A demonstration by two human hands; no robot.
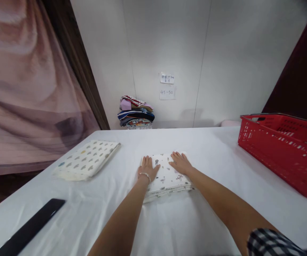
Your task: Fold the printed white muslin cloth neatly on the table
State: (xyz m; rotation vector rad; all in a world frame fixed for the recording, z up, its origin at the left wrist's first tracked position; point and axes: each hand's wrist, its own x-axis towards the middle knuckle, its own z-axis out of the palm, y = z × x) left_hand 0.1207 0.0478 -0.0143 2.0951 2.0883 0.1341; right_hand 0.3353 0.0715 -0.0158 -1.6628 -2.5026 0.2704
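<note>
A folded white cloth [166,179] with small printed figures lies in layers on the white-covered table [110,220]. Flat on its left part rests my left hand [148,169], fingers spread, a bracelet around the wrist. My right hand [180,163] presses on the cloth's upper right part, also with fingers stretched out. Neither hand grips anything. Farther left is another folded cloth [89,160], cream with grey cloud-like shapes, apart from both hands.
A red plastic basket [281,153] stands on the table's right side. A long black flat object [33,227] lies at the front left. Behind the far edge rises a stack of folded fabrics [136,113]. Paper notes [167,93] hang on the wall; a pink curtain [30,89] drapes at left.
</note>
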